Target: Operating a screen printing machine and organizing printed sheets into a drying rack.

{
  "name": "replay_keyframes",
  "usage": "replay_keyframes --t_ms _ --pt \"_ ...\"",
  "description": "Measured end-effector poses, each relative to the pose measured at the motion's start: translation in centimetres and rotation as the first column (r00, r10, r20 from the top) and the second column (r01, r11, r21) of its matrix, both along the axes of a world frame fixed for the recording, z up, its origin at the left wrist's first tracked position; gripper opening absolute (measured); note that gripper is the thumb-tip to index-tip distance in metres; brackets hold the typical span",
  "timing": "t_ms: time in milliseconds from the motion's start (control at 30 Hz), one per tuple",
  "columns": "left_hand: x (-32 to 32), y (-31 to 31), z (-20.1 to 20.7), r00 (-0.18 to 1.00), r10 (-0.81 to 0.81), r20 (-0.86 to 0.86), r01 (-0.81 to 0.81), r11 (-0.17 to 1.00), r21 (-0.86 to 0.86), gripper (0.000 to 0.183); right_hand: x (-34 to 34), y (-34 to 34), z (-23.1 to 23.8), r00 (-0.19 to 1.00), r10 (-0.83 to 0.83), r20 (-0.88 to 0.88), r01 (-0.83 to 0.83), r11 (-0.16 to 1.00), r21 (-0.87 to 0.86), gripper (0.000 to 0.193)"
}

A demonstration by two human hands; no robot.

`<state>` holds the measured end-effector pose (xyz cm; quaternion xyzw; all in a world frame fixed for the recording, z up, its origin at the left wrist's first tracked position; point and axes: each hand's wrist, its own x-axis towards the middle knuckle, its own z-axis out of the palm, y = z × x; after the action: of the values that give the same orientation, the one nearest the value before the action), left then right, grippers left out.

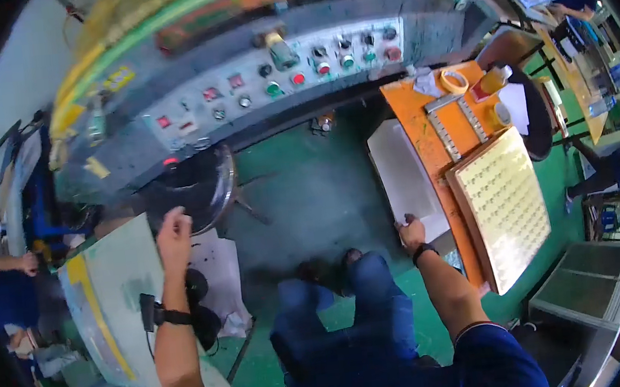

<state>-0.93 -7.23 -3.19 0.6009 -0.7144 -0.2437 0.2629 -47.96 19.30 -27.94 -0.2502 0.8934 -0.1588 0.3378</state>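
Note:
My left hand (174, 240) is raised at the right edge of a pale green board (121, 286) that has a yellow strip along it. Its fingers are curled in, and whatever they hold, if anything, cannot be made out. Lower right of the middle, my right hand (411, 233) is closed beside the white panel (405, 173) under an orange-topped table (422, 119). A small dark bit shows at its fingertips, too unclear to name. On the table lies a thick cream-coloured stack of sheets (506, 212) printed with rows of small marks.
A machine control panel (284, 80) with coloured buttons spans the far side. A round dark stool (205, 189) stands before it. The table also carries a tape roll (454, 81), a bottle (492, 83) and metal bars (442, 136). Other people (17, 289) (613, 164) stand at both sides.

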Motion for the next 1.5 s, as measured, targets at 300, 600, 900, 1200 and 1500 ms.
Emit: replay_keyframes --t_ms 300,600,900,1200,1500 --pt "-1.4 -3.7 -17.2 0.997 0.07 0.015 -0.062 0.95 -0.307 0.028 -14.0 0.9 -23.3 0.881 0.11 -0.46 -0.073 0.993 0.098 0.095" --pt "1.0 -3.7 -18.6 0.995 0.093 -0.037 -0.1 0.948 -0.303 0.031 -13.0 -2.0 -30.7 0.652 0.278 -0.706 -0.201 0.961 0.192 0.073" --pt "1.2 -3.4 -18.6 0.995 0.091 -0.05 -0.102 0.938 -0.332 0.027 -12.1 -2.7 -21.2 0.888 0.093 -0.449 -0.249 0.92 -0.302 0.022" --pt "-14.5 4.2 -6.2 0.876 -0.392 -0.28 0.44 0.888 0.133 0.041 6.0 -9.5 16.6 0.952 0.305 -0.021 -0.247 0.727 -0.641 0.014" --pt "-18.9 2.5 10.8 0.643 -0.681 -0.351 0.766 0.556 0.323 0.039 19.0 -8.9 41.2 0.688 0.724 -0.059 -0.511 0.425 -0.747 0.028"
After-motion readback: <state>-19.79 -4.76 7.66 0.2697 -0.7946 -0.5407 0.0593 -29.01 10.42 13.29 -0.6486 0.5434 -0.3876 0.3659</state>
